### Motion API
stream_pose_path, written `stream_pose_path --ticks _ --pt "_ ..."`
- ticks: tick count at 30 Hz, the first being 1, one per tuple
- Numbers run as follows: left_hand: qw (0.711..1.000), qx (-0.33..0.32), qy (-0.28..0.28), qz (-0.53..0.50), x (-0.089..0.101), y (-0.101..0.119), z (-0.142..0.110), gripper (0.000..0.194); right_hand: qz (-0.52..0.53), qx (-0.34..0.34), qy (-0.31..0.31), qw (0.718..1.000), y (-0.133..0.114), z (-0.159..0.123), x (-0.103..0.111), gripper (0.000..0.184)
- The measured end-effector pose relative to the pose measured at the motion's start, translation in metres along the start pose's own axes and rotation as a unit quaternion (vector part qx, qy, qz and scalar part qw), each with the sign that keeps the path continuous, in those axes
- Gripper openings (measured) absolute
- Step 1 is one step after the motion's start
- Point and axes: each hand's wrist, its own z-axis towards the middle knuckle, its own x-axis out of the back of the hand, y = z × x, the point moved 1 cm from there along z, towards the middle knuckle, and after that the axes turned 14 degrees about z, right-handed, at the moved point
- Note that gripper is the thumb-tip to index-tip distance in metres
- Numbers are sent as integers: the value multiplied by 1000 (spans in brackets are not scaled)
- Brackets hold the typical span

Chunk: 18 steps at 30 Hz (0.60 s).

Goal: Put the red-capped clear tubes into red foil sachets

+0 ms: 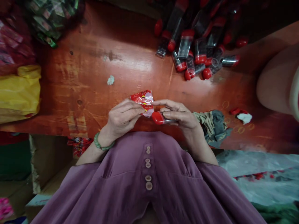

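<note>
Just in front of my body, my left hand [125, 115] pinches the near edge of a shiny red and pink printed packet [141, 98]. The packet lies partly under those fingertips. In my right hand [181, 113] is a small clear container with a red cap [158, 118], its capped end pointing left, close beside the packet. The fingers cover much of its dark, see-through body. My right index finger stretches out to the packet's right edge. A green bead bracelet [102, 143] circles my left wrist.
Many red-capped clear containers [186, 46] lie piled at the back right of the reddish table [88, 68]. A crumpled grey-green cloth [213, 126] and yellowish rings [238, 129] sit right of my hand. A pale bucket [277, 81] stands far right, a yellow bag [21, 93] left.
</note>
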Motion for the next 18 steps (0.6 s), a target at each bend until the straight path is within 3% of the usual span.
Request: stream_pose_path --ticks 7,12,18 --pt "999 35 33 2 -8 1 -2 11 -11 -5 31 999 -1 -1 -1 37" --pt "999 18 35 10 -8 0 -1 11 -34 -27 24 999 -4 1 -3 42" --pt "999 -15 26 22 -8 -3 -2 13 40 -50 -5 998 -4 9 7 33"
